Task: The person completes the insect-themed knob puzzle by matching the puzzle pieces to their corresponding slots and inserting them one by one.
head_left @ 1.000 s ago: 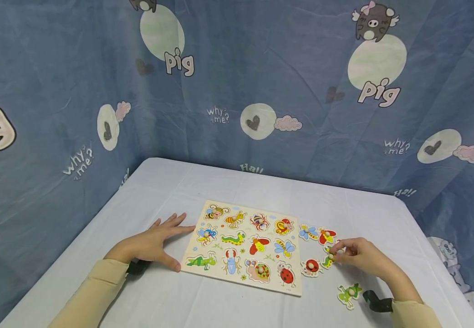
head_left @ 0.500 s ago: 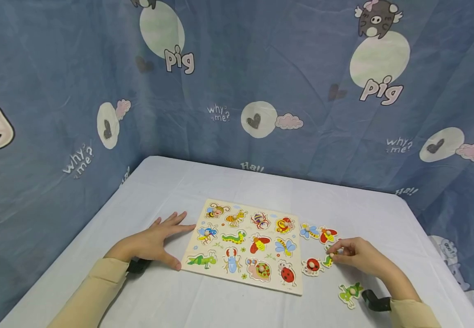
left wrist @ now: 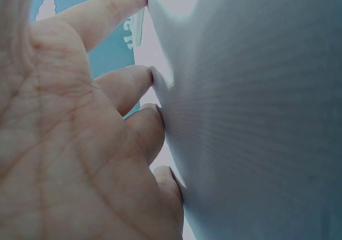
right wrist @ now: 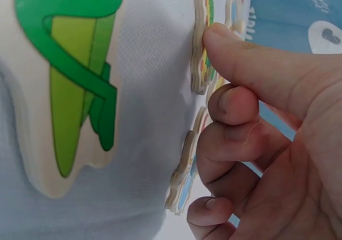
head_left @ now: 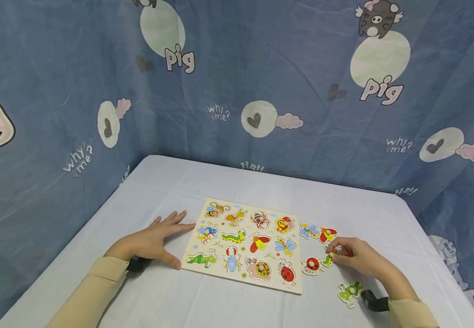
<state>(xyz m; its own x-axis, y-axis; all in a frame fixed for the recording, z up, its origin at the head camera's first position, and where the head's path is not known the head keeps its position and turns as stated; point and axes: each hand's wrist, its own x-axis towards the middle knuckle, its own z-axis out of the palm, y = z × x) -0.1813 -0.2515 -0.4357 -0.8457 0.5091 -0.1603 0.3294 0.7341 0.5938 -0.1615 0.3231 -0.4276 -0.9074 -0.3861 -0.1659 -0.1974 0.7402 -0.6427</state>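
Observation:
My left hand [head_left: 150, 239] lies with fingers spread on the white cloth, index finger and thumb reaching the left edge of a wooden insect puzzle board [head_left: 242, 283]. In the left wrist view its fingertips [left wrist: 152, 75] press on the cloth. Right of the board, my right hand [head_left: 357, 257] pinches a green caterpillar puzzle piece [head_left: 327, 262] by its knob, thumb and index finger together there. In the right wrist view the thumb overlaps the caterpillar's edge, and the other fingers are curled. Knobbed pieces fill the board's top row; several other slots show only printed insects.
Beside the board lie loose dragonfly [head_left: 308, 230], red-winged firefly [head_left: 328, 234] and ladybug [head_left: 312, 265] pieces. A green grasshopper piece [head_left: 348, 296] lies nearer, by the black right wrist camera [head_left: 375, 301]. Blue printed curtains [head_left: 204, 136] stand behind the table.
My right hand has shifted slightly left, its thumb and index finger drawing in around the caterpillar's knob. My left hand has stayed in place.

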